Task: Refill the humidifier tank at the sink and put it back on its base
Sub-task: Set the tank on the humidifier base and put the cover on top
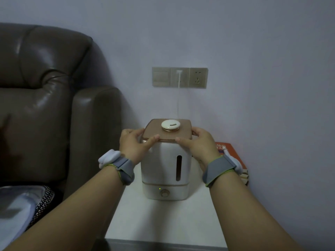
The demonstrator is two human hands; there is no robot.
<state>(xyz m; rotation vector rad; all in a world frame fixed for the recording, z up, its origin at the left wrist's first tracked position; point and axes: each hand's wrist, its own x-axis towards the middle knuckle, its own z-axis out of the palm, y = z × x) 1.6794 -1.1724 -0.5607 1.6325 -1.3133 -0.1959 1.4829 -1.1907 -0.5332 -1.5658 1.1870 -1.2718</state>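
Left hand (pixel 133 142) and right hand (pixel 199 142) each closed on an opposite side of the brown lid (pixel 166 130), thumbs laid along its front edge, fingers curled around the side corners; whether the fingers reach under the rim cannot be told.

Risks, as judged: the grip sits on the lid only, not the tank (pixel 165 160) body; if the lid is loose, a pull would bring the lid away alone; if it is fixed, the tank might tilt off the base (pixel 165 191) unevenly and spill leftover water onto it; green light (pixel 159 188) lit beside the knob (pixel 164 193), so the unit looks powered, cord (pixel 179 98) running up to the wall socket (pixel 179 77); water there would be unwelcome.

Tank sits between the two hands and below them, seated upright on its base, on the white table (pixel 163 220); sofa (pixel 45 105) just left, books (pixel 233 156) just right behind the right wrist; no sink in view.
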